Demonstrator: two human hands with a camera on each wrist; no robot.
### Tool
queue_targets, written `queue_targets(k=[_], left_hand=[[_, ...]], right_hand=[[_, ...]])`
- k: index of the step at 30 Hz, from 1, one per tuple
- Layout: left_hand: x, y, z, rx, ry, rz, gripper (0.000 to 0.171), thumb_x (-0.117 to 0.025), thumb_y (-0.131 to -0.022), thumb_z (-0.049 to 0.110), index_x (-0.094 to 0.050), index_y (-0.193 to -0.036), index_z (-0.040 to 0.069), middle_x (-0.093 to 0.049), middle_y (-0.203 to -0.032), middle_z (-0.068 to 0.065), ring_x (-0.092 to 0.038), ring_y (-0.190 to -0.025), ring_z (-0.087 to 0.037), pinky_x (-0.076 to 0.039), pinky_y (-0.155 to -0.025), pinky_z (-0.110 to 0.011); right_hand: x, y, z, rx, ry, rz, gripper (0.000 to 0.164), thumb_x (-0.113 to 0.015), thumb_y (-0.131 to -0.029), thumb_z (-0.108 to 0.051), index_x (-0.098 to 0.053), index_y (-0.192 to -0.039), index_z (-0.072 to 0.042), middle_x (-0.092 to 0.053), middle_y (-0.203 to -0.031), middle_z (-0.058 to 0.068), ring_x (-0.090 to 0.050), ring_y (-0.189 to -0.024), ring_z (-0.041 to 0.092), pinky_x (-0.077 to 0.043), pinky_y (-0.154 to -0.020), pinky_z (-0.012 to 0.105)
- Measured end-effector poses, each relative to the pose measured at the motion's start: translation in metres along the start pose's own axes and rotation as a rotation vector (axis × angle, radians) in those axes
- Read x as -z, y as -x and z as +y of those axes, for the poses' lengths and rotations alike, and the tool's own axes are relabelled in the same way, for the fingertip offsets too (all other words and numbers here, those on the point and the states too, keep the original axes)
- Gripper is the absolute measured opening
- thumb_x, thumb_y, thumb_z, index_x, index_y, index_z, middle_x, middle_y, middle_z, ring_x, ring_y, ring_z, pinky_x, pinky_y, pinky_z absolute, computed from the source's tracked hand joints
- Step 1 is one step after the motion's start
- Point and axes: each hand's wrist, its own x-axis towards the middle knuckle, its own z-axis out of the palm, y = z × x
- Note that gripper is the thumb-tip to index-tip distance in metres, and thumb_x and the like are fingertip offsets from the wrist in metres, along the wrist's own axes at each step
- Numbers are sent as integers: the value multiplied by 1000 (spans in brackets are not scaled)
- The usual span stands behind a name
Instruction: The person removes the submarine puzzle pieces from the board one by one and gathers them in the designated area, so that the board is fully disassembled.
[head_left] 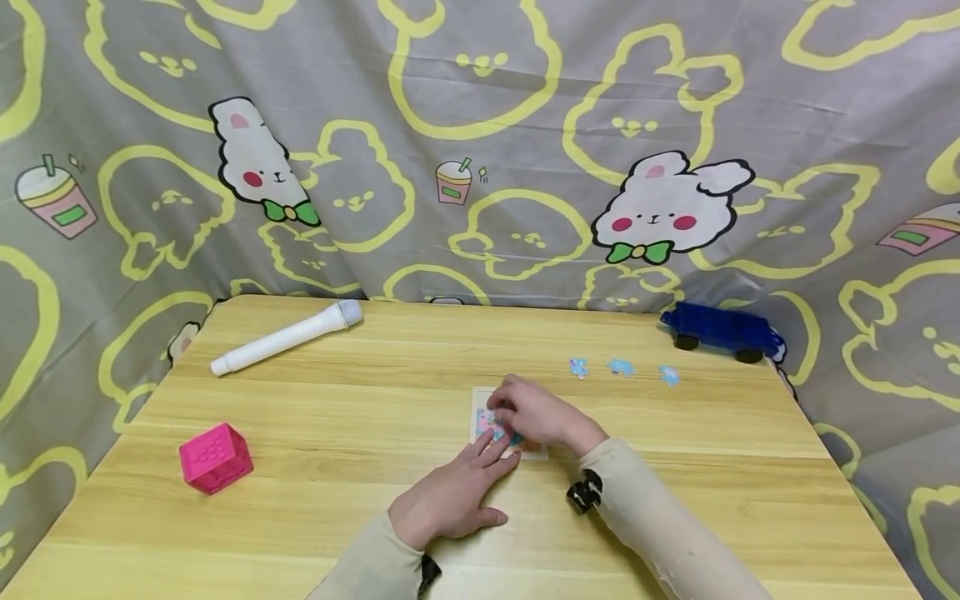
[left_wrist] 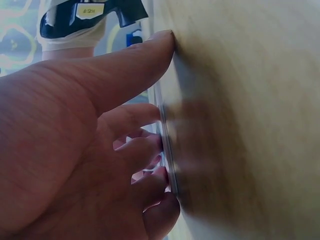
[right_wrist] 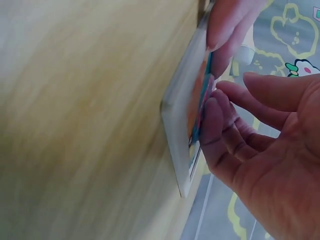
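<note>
Lying on table (head_left: 360,400), puzzle board (head_left: 482,398) is being pressed by left hand (head_left: 453,496) — fingers outstretched, likely against sliding — and being touched by right hand (head_left: 532,412), fingers bent; any pinch cannot be told.

A pale label (left_wrist: 90,10) on the dark wrist device (left_wrist: 75,28) bears small characters — too unclear to read.

The puzzle (head_left: 487,422) is multicoloured, the block (head_left: 216,459) pink.
</note>
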Motion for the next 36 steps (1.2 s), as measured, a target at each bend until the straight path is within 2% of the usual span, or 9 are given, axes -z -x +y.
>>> queue_targets(k=[6,10,15,20,27,31,36], left_hand=[[1,0,0,5,0,-2,72,-68,-92,38,-38,-152,10,-20,-161,-9,-13,-147,-28,-28,-113,-39],[1,1,1,7,5,3,72,-68,-92,38,-39,-152,11,-21,-161,-8,-13,-147,-27,-29,-112,-38],[0,1,0,6,3,11,72,-69,-92,38,-39,-152,11,-20,-161,-8,-12,-148,-27,-30,-112,-37],[-1,1,0,7,8,11,72,-69,-91,38,-39,-152,11,-21,-161,-8,-12,-148,-26,-29,-112,-38],[-2,0,0,13,7,13,72,-69,-91,39,-40,-152,13,-24,-160,-7,-14,-147,-27,-30,-112,-38],[-3,0,0,12,3,21,72,-69,-91,39,-40,-152,13,-24,-160,-7,-14,-147,-27,-30,-112,-38],[-3,0,0,3,-5,32,72,-69,-91,38,-39,-152,12,-22,-161,-7,-14,-147,-27,-30,-112,-37]], right_hand=[[-2,-3,1,-13,-4,19,12,-55,-99,-7,-66,-105,-8,-55,-97,-1,-53,-82,14,-47,-77,34],[-5,-6,1,-14,-39,43,6,-56,-98,-5,-61,-97,-8,-55,-88,-2,-53,-78,13,-46,-72,32],[-6,-7,-1,-30,-88,65,10,-60,-95,-2,-59,-90,-10,-57,-78,-3,-53,-70,12,-46,-67,31],[-5,-5,-2,-50,-112,71,12,-58,-96,-1,-59,-91,-12,-57,-77,-3,-54,-69,12,-46,-65,30],[8,2,4,-65,-155,164,10,-56,-98,-3,-63,-96,-11,-59,-82,-2,-55,-72,14,-48,-66,32],[21,12,16,-83,-197,214,11,-59,-96,0,-65,-96,-9,-61,-85,0,-58,-79,15,-50,-71,33],[36,26,34,-135,-274,232,11,-59,-95,3,-66,-97,-4,-62,-88,6,-61,-79,19,-55,-70,34]])
